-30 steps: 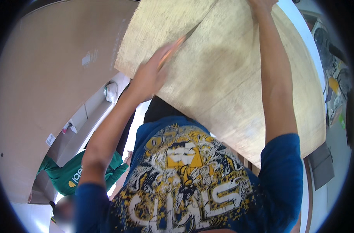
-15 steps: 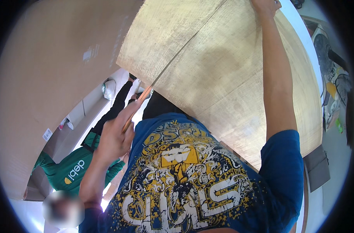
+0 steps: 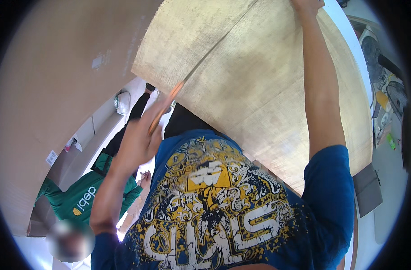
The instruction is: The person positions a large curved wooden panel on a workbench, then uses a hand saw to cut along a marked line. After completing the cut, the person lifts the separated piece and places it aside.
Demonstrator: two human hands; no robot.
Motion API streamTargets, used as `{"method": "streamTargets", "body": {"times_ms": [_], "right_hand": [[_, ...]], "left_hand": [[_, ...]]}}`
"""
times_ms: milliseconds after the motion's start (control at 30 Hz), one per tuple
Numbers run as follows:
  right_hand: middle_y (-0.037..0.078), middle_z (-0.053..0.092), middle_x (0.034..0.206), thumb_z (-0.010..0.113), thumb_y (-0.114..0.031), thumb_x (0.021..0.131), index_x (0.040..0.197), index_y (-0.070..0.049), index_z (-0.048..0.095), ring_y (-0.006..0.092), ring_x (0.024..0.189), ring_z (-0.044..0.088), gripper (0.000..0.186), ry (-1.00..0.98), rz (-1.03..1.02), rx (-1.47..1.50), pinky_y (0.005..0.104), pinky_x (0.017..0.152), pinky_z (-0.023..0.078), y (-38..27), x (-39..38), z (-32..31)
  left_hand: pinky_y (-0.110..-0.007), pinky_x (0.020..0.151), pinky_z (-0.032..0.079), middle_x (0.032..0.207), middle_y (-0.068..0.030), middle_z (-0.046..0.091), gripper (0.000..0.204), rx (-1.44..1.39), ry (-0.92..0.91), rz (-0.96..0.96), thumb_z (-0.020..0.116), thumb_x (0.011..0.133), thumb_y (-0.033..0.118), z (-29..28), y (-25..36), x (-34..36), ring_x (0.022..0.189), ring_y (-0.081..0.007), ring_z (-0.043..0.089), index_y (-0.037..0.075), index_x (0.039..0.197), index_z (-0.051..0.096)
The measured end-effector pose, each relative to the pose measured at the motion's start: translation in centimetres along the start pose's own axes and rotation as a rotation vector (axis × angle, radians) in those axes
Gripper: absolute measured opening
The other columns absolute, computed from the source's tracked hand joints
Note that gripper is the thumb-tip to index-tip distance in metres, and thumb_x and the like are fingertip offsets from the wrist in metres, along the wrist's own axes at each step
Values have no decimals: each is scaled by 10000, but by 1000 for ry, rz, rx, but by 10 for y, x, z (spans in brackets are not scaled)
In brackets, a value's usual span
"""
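A large tan sheet (image 3: 264,76) with a coarse woven look stands in front of me, and a thin straight line runs down across it. My left hand (image 3: 138,141) is closed on a slim orange tool (image 3: 166,107), whose tip rests at the lower end of that line near the sheet's bottom edge. My right hand (image 3: 306,5) reaches up with the arm stretched out and grips the sheet's upper part at the frame's top. My blue printed shirt (image 3: 223,207) fills the lower middle.
A big smooth brown board (image 3: 56,85) curves along the left. Another person in a green top (image 3: 81,198) and black trousers (image 3: 134,118) is low down at the left. Fans and small items (image 3: 385,103) stand at the right edge, beside a grey box (image 3: 367,191).
My left hand has drawn the orange tool down along the line, from high on the sheet toward its lower edge. My right hand has stayed at the top.
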State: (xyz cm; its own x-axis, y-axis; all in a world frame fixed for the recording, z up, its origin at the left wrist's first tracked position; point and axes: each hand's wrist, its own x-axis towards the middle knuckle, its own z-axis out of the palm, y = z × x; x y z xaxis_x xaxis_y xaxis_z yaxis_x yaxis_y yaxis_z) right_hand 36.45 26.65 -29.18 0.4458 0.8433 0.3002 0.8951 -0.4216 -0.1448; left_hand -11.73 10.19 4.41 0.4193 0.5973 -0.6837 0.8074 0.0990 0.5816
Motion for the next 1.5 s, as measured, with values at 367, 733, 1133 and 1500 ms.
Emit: {"method": "streamTargets", "body": {"times_ms": [367, 733, 1133, 1500], "right_hand": [[151, 730, 1164, 457, -357, 1031, 1225, -132, 694, 308, 1184, 644, 380, -91, 11, 106, 607, 1086, 333, -22, 22, -27], [156, 740, 1131, 439, -371, 1040, 1208, -130, 698, 322, 1161, 658, 391, -133, 76, -10, 614, 1073, 345, -21, 14, -35], [151, 734, 1166, 450, -375, 1039, 1230, -135, 690, 320, 1190, 646, 389, -116, 40, 0, 618, 1068, 347, -15, 24, -28], [144, 734, 1175, 427, -381, 1038, 1245, -140, 685, 324, 1191, 649, 410, -227, 52, 23, 603, 1073, 350, -36, 8, -40]], "left_hand": [[-461, 973, 501, 1286, -234, 601, 682, 12, 20, 64, 548, 897, 37, 62, 5, 200, 1134, -418, 619, 195, 1547, 413], [-439, 1124, 434, 1415, -206, 609, 595, 9, 51, -44, 501, 935, -74, 1, 3, -34, 1328, -354, 591, 93, 1505, 462], [-532, 853, 546, 1295, -228, 649, 681, 45, 200, 357, 514, 898, 29, 56, -18, 119, 920, -464, 684, 212, 1546, 407], [-488, 752, 567, 1255, -260, 666, 699, 69, 169, 144, 542, 893, -27, 76, -52, 107, 814, -449, 699, 248, 1527, 438]]}}
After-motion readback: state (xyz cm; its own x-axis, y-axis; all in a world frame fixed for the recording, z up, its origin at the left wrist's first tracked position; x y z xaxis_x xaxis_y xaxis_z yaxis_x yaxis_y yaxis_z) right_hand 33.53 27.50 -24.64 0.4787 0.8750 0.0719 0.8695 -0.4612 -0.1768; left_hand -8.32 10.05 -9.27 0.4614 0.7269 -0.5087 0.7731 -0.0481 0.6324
